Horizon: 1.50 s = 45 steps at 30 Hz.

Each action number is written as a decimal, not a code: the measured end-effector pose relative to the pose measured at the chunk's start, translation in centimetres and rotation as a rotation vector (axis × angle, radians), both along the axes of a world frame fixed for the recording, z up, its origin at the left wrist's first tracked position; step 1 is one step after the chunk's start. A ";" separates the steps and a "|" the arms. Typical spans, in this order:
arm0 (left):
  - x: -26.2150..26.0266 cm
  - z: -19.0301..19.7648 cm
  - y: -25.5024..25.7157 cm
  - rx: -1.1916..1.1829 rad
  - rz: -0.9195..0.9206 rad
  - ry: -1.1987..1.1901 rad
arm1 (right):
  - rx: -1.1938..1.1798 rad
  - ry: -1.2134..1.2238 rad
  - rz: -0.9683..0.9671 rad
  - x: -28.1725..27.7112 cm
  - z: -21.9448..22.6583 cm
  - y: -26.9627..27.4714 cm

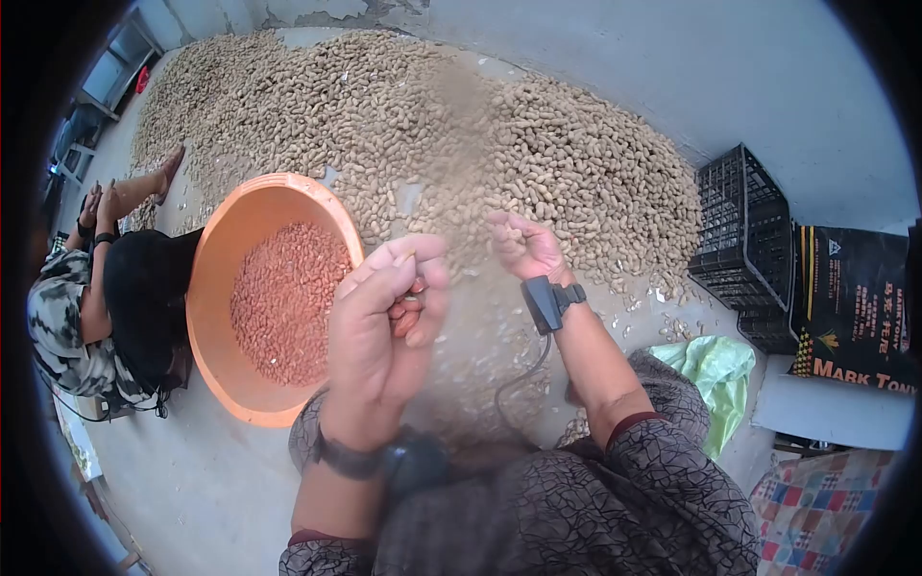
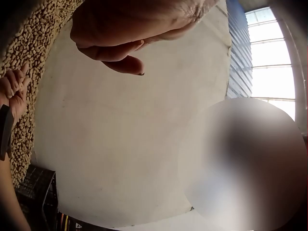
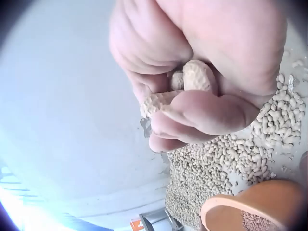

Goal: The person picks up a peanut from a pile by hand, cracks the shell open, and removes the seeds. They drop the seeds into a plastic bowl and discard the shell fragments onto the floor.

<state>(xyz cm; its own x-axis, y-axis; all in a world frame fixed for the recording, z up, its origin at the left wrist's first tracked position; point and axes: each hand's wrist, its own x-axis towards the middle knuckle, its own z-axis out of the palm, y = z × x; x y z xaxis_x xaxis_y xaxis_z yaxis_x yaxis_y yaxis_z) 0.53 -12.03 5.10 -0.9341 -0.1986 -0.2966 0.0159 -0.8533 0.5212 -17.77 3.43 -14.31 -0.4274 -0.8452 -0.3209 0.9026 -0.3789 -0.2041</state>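
Observation:
My left hand (image 1: 370,322) is raised in front of me, fingers curled round several shelled red peanut kernels (image 1: 407,315). In the left wrist view this hand (image 2: 137,29) shows from outside, and the kernels are hidden. My right hand (image 1: 530,252) is held in front of the heap, its fingers bent round a few unshelled peanuts (image 3: 198,77). The right wrist view shows these pale, ridged shells between the palm and curled fingers. Left of my left hand stands an orange basin (image 1: 213,317) with a layer of red kernels (image 1: 288,298) in it.
A broad heap of unshelled peanuts (image 1: 317,115) spreads along the wall. On the right are black plastic crates (image 1: 735,221), a black printed sack (image 1: 855,298) and a green bag (image 1: 711,374). Another person (image 1: 82,298) sits beyond the basin. A cable (image 1: 519,374) hangs from my right wrist.

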 end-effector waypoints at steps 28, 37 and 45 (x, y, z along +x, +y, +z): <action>-2.4 -1.5 6.8 -0.094 -0.293 0.101 | 0.362 0.338 -0.082 11.2 19.4 6.5; -3.1 -2.6 7.5 0.080 -0.289 0.100 | 0.507 0.763 -0.230 11.9 19.5 7.2; -2.7 -2.0 8.9 -0.168 -0.392 0.168 | 0.669 1.001 -0.369 11.9 19.9 8.0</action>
